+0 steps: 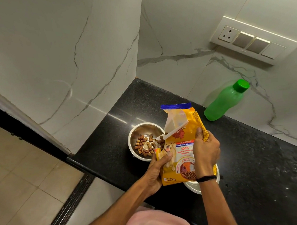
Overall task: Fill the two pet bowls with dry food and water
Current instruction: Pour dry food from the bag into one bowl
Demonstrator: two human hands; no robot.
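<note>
Both hands held the yellow food bag point(181, 154) tilted above the surface point(252, 157), its torn mouth toward 10 o'clock. The left hand point(154, 175) had its grip wrapped around the bag's lower edge, and the right hand point(205, 150) had its grip clasping the 3 o'clock side. Kibble point(144, 146) lay in the steel bowl point(136, 131) at 10 o'clock from the bag. A 2nd bowl point(193, 188) sat mostly hidden beneath the bag. A capped green bottle point(226, 101) stood at 2 o'clock.
</note>
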